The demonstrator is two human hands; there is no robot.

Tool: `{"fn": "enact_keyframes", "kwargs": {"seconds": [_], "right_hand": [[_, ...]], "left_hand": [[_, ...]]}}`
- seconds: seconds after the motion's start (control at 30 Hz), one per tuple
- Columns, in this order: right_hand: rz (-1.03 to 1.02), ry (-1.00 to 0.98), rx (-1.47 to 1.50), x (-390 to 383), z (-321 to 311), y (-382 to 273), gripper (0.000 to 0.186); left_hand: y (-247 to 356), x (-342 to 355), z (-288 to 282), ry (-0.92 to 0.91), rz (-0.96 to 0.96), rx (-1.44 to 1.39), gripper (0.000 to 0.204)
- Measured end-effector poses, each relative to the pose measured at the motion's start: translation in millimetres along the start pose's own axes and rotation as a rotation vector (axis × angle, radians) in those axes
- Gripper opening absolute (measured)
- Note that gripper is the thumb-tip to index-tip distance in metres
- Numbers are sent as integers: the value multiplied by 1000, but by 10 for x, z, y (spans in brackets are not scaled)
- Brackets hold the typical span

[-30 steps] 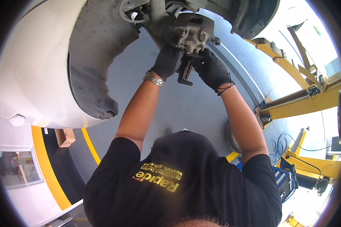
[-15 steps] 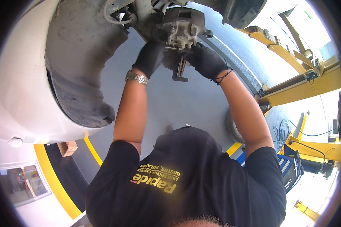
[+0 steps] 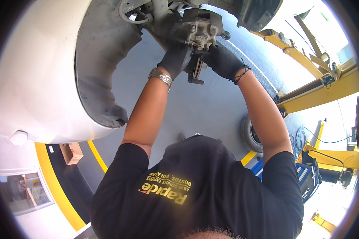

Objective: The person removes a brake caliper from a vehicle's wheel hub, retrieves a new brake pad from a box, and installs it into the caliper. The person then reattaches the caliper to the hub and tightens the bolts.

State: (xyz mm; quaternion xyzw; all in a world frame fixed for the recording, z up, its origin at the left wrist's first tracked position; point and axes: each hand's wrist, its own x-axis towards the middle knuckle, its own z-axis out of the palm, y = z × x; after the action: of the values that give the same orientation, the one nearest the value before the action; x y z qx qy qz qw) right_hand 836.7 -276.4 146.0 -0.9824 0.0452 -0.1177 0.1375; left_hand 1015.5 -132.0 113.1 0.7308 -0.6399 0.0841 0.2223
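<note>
Both up at the brake [image 3: 202,28] — left hand [image 3: 175,60] at its lower left, right hand [image 3: 224,63] at its lower right. Fingers mostly hidden; can't tell if either grips. Brake sits top centre, right of the dark wheel-arch liner [image 3: 97,75]. Slotted metal part [image 3: 197,69] between the hands — tyre [image 3: 247,137] below right.

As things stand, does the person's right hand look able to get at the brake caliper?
Probably yes: the gloved right hand is up near the lower end of the brake caliper, with nothing visible blocking the way, though any contact is unclear.
</note>
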Motion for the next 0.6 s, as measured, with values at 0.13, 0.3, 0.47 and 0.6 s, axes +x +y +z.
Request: {"fn": "enact_keyframes", "kwargs": {"seconds": [0.13, 0.3, 0.47, 0.6], "right_hand": [[88, -3, 157, -20, -3, -21, 30], [42, 113, 183, -34, 34, 51, 29], [51, 40, 296, -37, 123, 154, 36], [181, 170, 1069, -223, 208, 180, 50]], "left_hand": [[41, -19, 159, 408, 91, 125, 13], [-293, 16, 26, 276, 301, 46, 8], [-516, -307, -499, 291, -757, -1110, 31], [-225, -319, -401, 663, -793, -1375, 33]]}}
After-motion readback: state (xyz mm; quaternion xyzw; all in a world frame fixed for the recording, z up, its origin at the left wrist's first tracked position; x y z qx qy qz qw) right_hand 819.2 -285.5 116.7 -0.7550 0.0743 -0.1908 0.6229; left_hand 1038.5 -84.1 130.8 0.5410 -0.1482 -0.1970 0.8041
